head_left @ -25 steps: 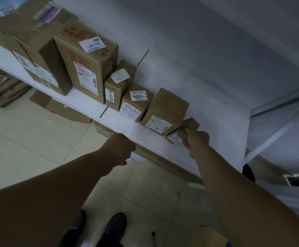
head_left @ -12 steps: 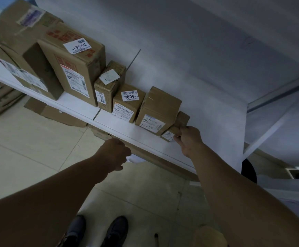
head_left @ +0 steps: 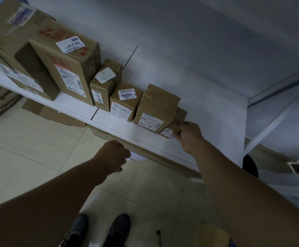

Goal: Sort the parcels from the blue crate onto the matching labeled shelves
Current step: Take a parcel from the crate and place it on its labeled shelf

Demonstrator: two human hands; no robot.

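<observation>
A row of brown cardboard parcels stands on the white shelf (head_left: 141,134). At the row's right end lies a small flat parcel (head_left: 178,120) with a white label, tucked against a taped parcel marked "1-3" (head_left: 157,107). My right hand (head_left: 188,136) holds the small parcel's right end, thumb and fingers curled on it. My left hand (head_left: 114,155) hangs in front of the shelf edge with fingers curled, holding nothing that I can see. The blue crate is out of sight.
Left along the shelf stand a parcel labelled "4004" (head_left: 125,100), a narrow parcel (head_left: 105,82) and larger boxes (head_left: 68,63). Flattened cardboard (head_left: 56,113) lies on the tiled floor under the shelf. Another brown parcel (head_left: 213,236) shows at the bottom right. My shoes (head_left: 98,230) are below.
My right hand slid the small parcel left and back, close against the "1-3" parcel. My left hand lowered slightly in front of the shelf edge.
</observation>
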